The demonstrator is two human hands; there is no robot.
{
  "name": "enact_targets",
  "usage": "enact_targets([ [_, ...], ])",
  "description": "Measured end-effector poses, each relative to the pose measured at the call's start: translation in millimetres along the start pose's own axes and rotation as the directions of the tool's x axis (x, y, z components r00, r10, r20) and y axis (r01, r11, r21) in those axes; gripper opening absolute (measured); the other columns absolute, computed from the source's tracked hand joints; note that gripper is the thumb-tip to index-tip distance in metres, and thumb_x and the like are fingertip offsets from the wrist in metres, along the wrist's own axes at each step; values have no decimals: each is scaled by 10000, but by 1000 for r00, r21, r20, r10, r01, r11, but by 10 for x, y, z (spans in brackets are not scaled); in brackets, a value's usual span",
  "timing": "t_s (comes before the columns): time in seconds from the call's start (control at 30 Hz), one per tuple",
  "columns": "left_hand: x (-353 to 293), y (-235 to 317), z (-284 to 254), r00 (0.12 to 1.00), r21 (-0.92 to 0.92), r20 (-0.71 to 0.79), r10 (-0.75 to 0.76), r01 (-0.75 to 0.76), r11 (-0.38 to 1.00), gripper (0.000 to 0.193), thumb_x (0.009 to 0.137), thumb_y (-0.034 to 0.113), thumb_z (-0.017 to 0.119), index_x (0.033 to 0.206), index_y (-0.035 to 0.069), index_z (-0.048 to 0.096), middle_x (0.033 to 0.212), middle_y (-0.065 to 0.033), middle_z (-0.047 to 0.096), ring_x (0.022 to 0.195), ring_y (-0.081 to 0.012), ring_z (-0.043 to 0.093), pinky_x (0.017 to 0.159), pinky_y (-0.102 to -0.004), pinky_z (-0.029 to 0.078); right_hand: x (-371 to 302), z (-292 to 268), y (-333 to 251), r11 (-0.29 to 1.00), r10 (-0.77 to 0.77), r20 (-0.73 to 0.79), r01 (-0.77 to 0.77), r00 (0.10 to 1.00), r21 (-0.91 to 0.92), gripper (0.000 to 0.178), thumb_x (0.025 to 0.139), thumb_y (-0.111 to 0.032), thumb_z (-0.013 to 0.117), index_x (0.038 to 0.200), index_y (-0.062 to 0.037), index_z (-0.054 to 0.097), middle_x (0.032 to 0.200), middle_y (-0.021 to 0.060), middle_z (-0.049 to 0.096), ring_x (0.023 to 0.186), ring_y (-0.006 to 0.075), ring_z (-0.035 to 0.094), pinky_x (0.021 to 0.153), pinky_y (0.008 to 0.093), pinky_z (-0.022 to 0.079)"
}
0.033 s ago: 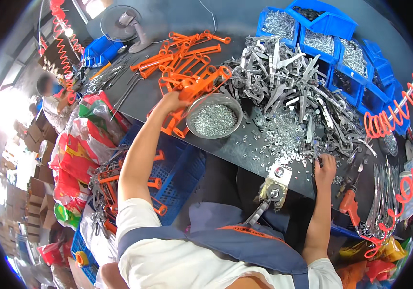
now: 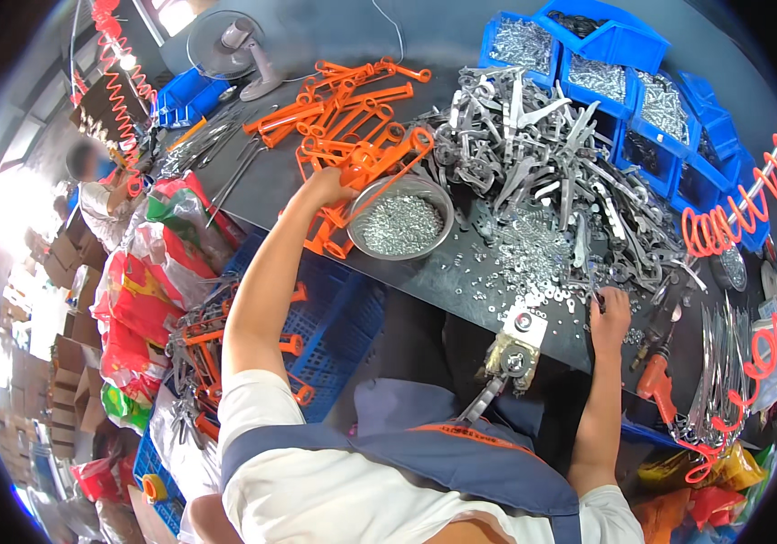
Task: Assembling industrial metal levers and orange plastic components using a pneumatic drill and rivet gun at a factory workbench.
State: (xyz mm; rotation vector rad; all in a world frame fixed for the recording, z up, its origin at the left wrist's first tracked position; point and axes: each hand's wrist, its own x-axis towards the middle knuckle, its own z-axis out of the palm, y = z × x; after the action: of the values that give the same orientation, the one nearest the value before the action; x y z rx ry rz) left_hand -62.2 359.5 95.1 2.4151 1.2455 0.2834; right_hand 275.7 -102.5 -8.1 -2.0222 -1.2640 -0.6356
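My left hand [image 2: 323, 189] reaches to the near edge of a heap of orange frames [image 2: 361, 118]. Its fingers close round one orange metal frame [image 2: 372, 167] that leans across the rim of a bowl. The round metal bowl [image 2: 446, 238] holds many small shiny nuts or spacers. On the right, my right hand [image 2: 610, 319] rests at the bench edge with fingers curled together; a small dark bit shows at the fingertips, too small to name. Between my hands, a small metal fixture [image 2: 517, 349] with a round centre is mounted at the bench edge.
Grey metal levers [image 2: 534, 136] lie in a large pile beyond scattered small hardware [image 2: 529, 249]. Blue bins [image 2: 602, 80] of screws stand behind. An orange power driver [image 2: 656, 381] and coiled red hoses [image 2: 724, 227] are at right. A blue crate [image 2: 334, 317] sits below left; a fan [image 2: 243, 45] stands behind.
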Motion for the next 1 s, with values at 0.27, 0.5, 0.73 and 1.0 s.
enact_targets([
  [0.27,95,408,-491,971,136,-86,-223,233,963,544,831,502,631,866,-40,653,846,-193,688,655,-245,681,706,-351,540,-42,4,102,996,72,-129,-65,989,56,124,756,-31,676,848,-16,595,877,121,623,829,300,584,748,383,473],
  [0.5,-812,1128,-983,653,237,-700,290,-171,956,486,908,521,496,1023,52,448,675,-171,637,572,-299,646,484,-390,482,-13,-28,115,997,57,-177,-64,982,-32,103,777,-51,677,864,-26,628,890,94,641,852,279,589,767,356,472],
  [0.73,-2275,1921,-510,990,-799,-119,76,-141,585,544,939,570,399,926,39,516,578,-23,493,387,-72,375,346,-209,261,30,-31,253,951,235,-13,-227,972,210,135,790,-83,665,887,10,658,923,129,653,888,300,599,803,357,462],
  [1.0,-2563,1971,705,942,-967,244,232,219,128,426,998,426,361,986,14,468,645,-69,498,354,-77,348,323,-180,260,246,-885,-1149,258,95,485,-492,869,831,127,875,-75,607,936,17,669,1066,102,626,828,113,591,758,257,473],
])
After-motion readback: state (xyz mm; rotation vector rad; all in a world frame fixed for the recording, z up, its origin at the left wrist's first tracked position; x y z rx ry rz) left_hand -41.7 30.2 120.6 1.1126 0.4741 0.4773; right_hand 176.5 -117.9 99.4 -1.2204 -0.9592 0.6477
